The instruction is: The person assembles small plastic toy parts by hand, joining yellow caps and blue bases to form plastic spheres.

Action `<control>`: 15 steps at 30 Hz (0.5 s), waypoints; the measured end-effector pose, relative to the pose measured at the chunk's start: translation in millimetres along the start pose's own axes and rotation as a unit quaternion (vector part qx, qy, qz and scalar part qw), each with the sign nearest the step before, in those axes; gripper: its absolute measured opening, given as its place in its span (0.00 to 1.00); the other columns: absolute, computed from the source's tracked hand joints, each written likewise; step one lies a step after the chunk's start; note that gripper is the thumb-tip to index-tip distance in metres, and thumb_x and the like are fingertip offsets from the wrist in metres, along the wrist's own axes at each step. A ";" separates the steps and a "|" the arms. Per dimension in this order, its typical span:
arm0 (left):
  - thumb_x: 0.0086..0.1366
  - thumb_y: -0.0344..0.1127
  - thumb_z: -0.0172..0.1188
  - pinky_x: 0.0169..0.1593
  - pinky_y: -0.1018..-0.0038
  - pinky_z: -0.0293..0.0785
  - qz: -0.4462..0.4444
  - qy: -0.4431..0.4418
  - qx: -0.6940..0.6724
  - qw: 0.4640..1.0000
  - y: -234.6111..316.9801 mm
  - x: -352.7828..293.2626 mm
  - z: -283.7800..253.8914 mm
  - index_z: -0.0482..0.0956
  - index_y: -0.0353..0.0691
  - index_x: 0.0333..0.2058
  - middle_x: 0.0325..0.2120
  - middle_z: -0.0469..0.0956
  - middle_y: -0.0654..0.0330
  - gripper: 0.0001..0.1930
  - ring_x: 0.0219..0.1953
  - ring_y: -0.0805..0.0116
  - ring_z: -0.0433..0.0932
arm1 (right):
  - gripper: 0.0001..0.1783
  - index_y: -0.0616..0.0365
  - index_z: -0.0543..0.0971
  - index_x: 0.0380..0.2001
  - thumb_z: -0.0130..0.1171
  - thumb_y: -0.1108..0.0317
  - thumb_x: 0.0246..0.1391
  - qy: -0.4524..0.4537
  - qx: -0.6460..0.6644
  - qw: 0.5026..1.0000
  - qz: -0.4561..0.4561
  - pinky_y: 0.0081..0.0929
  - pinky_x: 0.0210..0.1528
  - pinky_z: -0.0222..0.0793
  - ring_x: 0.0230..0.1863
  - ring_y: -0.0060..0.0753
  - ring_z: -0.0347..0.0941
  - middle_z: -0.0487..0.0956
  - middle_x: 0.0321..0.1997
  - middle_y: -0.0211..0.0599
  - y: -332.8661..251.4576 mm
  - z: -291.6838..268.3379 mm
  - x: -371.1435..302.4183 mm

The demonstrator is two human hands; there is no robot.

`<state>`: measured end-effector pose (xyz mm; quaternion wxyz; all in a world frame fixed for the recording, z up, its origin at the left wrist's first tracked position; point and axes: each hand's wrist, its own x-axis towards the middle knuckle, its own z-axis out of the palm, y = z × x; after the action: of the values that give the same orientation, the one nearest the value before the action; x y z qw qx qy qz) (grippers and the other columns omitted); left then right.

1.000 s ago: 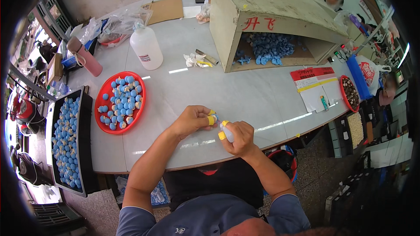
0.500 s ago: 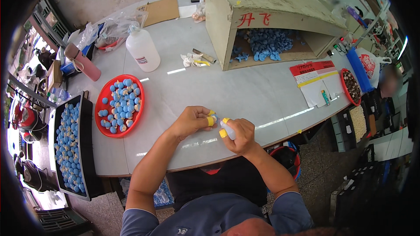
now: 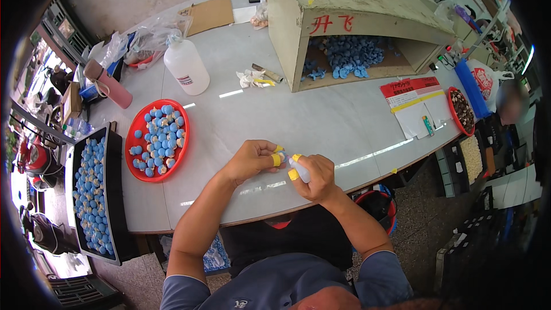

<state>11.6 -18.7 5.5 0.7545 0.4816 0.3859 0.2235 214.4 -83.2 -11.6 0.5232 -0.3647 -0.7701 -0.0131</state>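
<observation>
Over the near edge of the table [image 3: 229, 120], my two hands meet almost tip to tip. Yellow tape wraps the thumb and a finger of each. My left hand [image 3: 252, 161] pinches a small blue piece [image 3: 283, 156], mostly hidden by the fingertips. Closed around a small whitish squeeze bottle [image 3: 301, 171] is my right hand [image 3: 319, 179]; the bottle's narrow end points toward the blue piece. Whether they touch is too small to tell. To the left, a red bowl [image 3: 130, 158] holds many blue-and-cream balls [image 3: 163, 138].
A black crate [image 3: 117, 195] of similar balls stands left. Behind are a large white bottle [image 3: 189, 69], a pink flask [image 3: 109, 85] and crumpled paper [image 3: 251, 78]. An open-fronted box [image 3: 287, 40] holds blue pieces [image 3: 350, 57]. Papers [image 3: 410, 117] and another red bowl [image 3: 457, 123] lie right.
The view has shifted very slightly. Both hands keep almost the same place and grip.
</observation>
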 end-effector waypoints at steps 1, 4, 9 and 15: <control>0.64 0.30 0.62 0.44 0.81 0.79 -0.001 0.000 0.000 1.000 -0.4 -0.1 -0.4 0.73 0.23 0.49 0.39 0.80 0.53 0.19 0.43 0.68 0.82 | 0.12 0.65 0.74 0.34 0.63 0.73 0.45 -0.012 0.001 1.000 0.007 0.30 0.19 0.62 0.15 0.37 0.68 0.74 0.19 0.39 -0.4 0.1 1.2; 0.64 0.31 0.62 0.43 0.81 0.79 0.004 -0.003 -0.003 1.000 -1.2 0.3 -0.9 0.73 0.23 0.49 0.40 0.80 0.53 0.19 0.43 0.68 0.82 | 0.12 0.65 0.75 0.34 0.63 0.73 0.45 -0.010 0.013 1.000 0.014 0.30 0.20 0.64 0.16 0.38 0.69 0.75 0.20 0.40 1.3 0.1 -0.8; 0.65 0.32 0.62 0.43 0.80 0.78 -0.002 0.003 0.000 1.000 2.4 -1.0 -0.9 0.73 0.24 0.50 0.40 0.80 0.54 0.19 0.43 0.68 0.82 | 0.11 0.65 0.75 0.33 0.63 0.72 0.46 0.025 0.048 0.998 0.029 0.29 0.23 0.68 0.19 0.39 0.72 0.78 0.23 0.42 1.3 -7.4 -4.7; 0.63 0.32 0.63 0.42 0.81 0.78 -0.008 0.017 -0.054 0.998 8.7 -5.1 -5.3 0.73 0.27 0.49 0.42 0.80 0.55 0.19 0.44 0.67 0.81 | 0.16 0.66 0.71 0.40 0.62 0.69 0.52 0.071 0.081 0.991 0.084 0.26 0.30 0.71 0.27 0.33 0.76 0.78 0.31 0.46 5.2 -11.1 -11.4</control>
<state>4.6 -15.6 14.0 0.7746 0.4334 0.3896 0.2459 228.3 -90.0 -17.8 0.6036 -0.3825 -0.6963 0.0671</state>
